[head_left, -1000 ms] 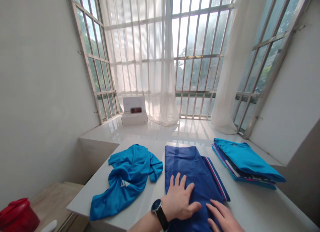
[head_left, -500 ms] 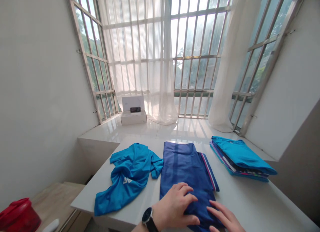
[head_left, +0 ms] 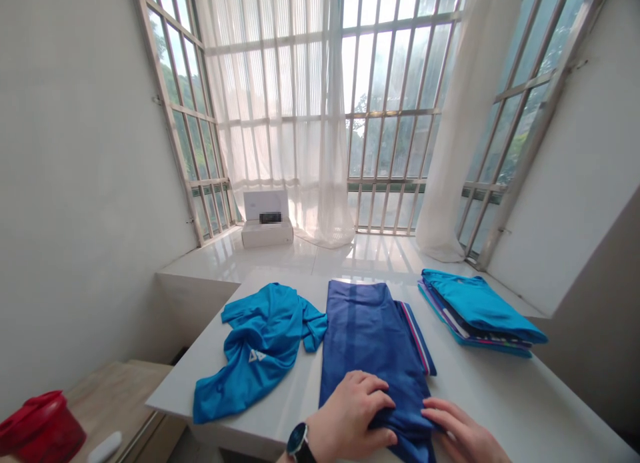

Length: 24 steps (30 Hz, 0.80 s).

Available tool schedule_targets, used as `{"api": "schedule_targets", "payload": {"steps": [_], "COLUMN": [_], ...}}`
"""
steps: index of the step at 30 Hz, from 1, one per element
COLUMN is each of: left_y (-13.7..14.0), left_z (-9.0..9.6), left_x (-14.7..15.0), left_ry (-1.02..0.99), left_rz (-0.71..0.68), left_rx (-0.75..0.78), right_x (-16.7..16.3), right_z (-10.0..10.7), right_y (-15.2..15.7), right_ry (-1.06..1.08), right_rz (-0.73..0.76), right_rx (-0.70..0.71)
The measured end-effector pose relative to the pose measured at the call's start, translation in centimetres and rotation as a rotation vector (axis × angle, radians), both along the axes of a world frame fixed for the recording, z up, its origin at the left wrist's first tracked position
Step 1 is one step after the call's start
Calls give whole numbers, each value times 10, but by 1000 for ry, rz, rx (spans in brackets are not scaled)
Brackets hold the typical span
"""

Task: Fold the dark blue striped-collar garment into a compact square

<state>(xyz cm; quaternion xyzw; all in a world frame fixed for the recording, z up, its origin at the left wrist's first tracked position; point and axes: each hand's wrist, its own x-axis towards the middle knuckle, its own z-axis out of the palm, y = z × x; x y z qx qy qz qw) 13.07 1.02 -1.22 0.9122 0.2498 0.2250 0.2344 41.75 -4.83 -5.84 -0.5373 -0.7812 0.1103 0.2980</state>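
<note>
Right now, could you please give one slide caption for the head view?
Left hand and right hand on a navy garment, between a crumpled blue shirt and a clothes stack.

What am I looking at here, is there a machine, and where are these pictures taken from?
There is no machine: these are a person's own bare hands. All the pictures come from one camera worn on the head, looking forward and down. On the white tabletop lie a crumpled bright blue shirt at left, a folded navy garment in the middle and a stack of folded clothes at right. The left hand, with a watch at its wrist, curls over the navy cloth; the right hand touches its right edge. Whether either grips firmly is hard to tell.
</note>
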Motion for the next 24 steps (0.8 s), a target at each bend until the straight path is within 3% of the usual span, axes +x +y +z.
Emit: {"api": "schedule_targets", "payload": {"steps": [5,12,16,20,24], "left_y": [-1,-12,-5,16,36], "left_z": [3,25,31,36,42], "left_x": [4,32,40,37,33], "left_ry": [6,219,293,305,303], "left_rz": [30,254,321,296,258], "left_rx": [-6,19,50,-17,-168], "right_x": [-12,-31,-38,-40,-34], "right_z": [20,46,51,51,47], "right_y": [4,22,29,20,-11], "right_ry": [22,91,157,249,253], "right_rz": [-90,-177,-195,-213,-306], "right_rx": [130,216,274,268,284]}}
